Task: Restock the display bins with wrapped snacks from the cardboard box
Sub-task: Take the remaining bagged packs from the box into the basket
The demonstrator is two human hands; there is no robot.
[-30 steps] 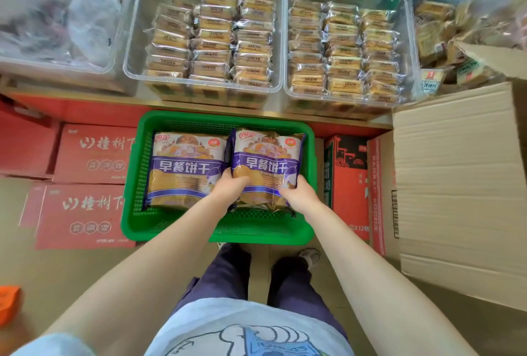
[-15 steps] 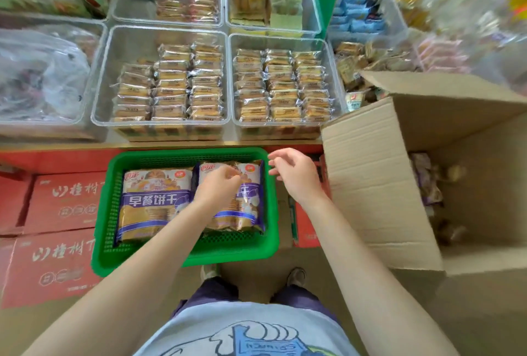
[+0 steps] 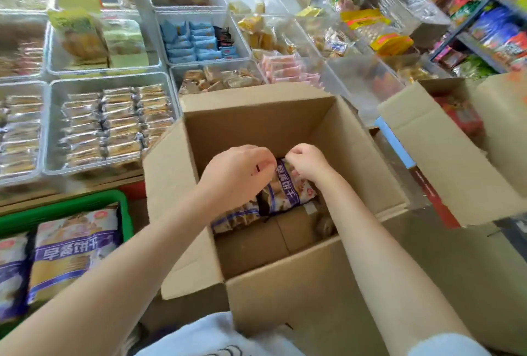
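An open cardboard box (image 3: 288, 287) stands in front of me on the floor. Inside it a purple-and-tan wrapped snack pack (image 3: 289, 188) stands tilted, and a second pack (image 3: 236, 217) lies beside it to the left. Both my hands are down in the box. My right hand (image 3: 306, 163) pinches the upright pack's top edge. My left hand (image 3: 239, 174) has its fingers curled at the same pack's upper left edge. At lower left, a green basket (image 3: 68, 208) holds two more of these packs (image 3: 75, 247).
Clear display bins (image 3: 111, 127) of wrapped biscuits fill the counter at left and behind the box, some with blue packets (image 3: 196, 41) and pink packets (image 3: 285, 67). Another open carton (image 3: 445, 161) stands at right, with stocked shelves (image 3: 490, 21) beyond it.
Both hands left the packs in the green basket and swung right into the cardboard box, where they have taken hold of another pack. My view turned right with them.
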